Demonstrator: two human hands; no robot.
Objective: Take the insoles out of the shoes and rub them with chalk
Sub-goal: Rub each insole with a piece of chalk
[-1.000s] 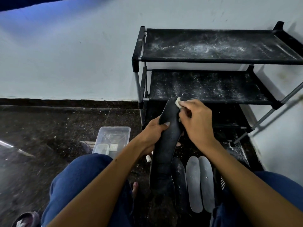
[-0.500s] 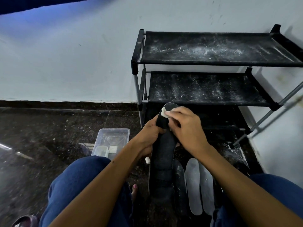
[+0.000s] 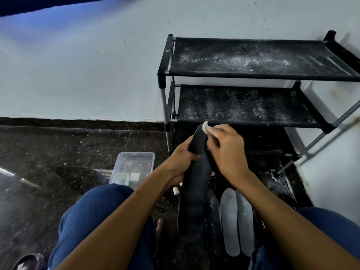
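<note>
The black insole [image 3: 196, 172] meets a white lump of chalk [image 3: 205, 127], and two pale grey insoles [image 3: 230, 221] lie on the speckled dark floor [image 3: 58, 152] at near right. The black rack [image 3: 253, 75] is streaked with white dust against a pale bluish-white wall [image 3: 87, 65]. The trousers [image 3: 93, 215] are dark blue, the tub [image 3: 134, 166] clear.

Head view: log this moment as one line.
left hand holds black insole | right hand rubs chalk at its tip | two grey insoles on floor
</note>
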